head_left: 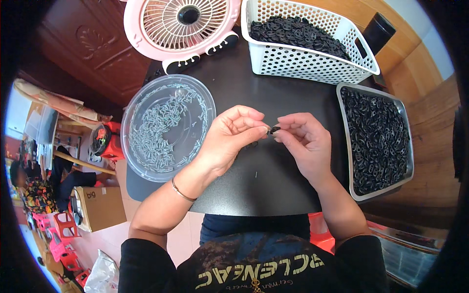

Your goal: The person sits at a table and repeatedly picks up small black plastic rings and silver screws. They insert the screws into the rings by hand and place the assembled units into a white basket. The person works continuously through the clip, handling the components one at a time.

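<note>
My two hands meet above the middle of a dark table. Between the fingertips of my right hand [305, 144] is a small black plastic piece [275, 130], mostly covered by the fingers. The thumb and forefinger of my left hand [229, 134] are pinched right beside it; what they hold is too small to name. Under the left fingertips, another small black piece [252, 144] lies on the table. Closer to me rests a single small screw [256, 174]. Many silvery screws [156, 129] fill part of a round clear tub [211, 105] left of my left hand.
Right of my right hand stands a metal tray [350, 171] heaped with black two-holed plastic pieces [376, 141]. Behind it, a white perforated basket [303, 63] holds more of them. A pink fan [137, 29] stands at the back left. Another person [41, 193] sits far left near a cardboard box [102, 207].
</note>
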Demonstrator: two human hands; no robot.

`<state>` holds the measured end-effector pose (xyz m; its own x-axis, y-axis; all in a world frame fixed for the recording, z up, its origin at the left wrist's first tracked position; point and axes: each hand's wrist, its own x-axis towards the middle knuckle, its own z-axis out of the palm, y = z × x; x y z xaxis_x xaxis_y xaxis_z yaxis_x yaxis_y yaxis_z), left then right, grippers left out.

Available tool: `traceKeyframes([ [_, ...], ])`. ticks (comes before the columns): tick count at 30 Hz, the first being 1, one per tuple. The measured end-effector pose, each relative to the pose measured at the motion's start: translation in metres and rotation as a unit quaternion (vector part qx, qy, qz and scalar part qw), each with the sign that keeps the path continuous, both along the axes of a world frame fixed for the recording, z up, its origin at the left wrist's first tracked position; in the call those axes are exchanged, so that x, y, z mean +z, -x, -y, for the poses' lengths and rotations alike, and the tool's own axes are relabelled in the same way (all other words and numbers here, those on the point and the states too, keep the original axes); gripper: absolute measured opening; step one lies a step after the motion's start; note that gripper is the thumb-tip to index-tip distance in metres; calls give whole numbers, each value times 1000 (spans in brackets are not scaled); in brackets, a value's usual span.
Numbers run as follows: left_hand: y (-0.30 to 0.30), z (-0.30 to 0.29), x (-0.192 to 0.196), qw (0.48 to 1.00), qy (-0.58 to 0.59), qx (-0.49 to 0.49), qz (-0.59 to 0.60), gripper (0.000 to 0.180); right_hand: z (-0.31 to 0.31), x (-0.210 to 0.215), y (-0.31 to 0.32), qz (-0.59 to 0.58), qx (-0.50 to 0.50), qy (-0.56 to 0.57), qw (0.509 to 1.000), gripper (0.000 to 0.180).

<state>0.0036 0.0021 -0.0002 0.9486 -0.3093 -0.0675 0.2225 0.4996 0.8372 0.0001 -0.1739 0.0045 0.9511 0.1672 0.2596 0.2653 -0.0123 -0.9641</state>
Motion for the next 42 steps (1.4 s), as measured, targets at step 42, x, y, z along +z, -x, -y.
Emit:
traceKeyframes([
  [42,2,4,5,977,-200,5,79,11,0,-3,-2,-28,5,-20,999,15],
])
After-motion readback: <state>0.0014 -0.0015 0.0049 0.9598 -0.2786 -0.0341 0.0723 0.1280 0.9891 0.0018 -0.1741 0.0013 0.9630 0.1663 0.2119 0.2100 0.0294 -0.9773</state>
